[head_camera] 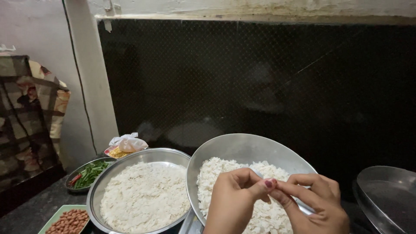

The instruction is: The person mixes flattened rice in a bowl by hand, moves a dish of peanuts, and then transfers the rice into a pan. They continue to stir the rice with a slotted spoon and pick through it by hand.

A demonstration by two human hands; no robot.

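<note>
Desk point(26, 212), contents by position. Front right: tilted bowl point(242, 149) holding flattened rice point(216, 173); left hand point(232, 201) and right hand point(314, 201) meet fingertip to fingertip over it. Just left, touching its rim: wide bowl point(143, 155), also holding flattened rice. Front left corner: tray of peanuts point(67, 221). Behind the tray: small dish of green chillies point(89, 173). Behind the dish: tied plastic bag point(128, 143). Far right: empty pan point(388, 195). Wall panel point(260, 78) behind everything.

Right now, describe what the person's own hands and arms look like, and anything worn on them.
Both the left hand and right hand are bare: no gloves, rings, bangles or watch show. No sleeves reach the visible wrists. One nail carries dark reddish-pink polish.
</note>
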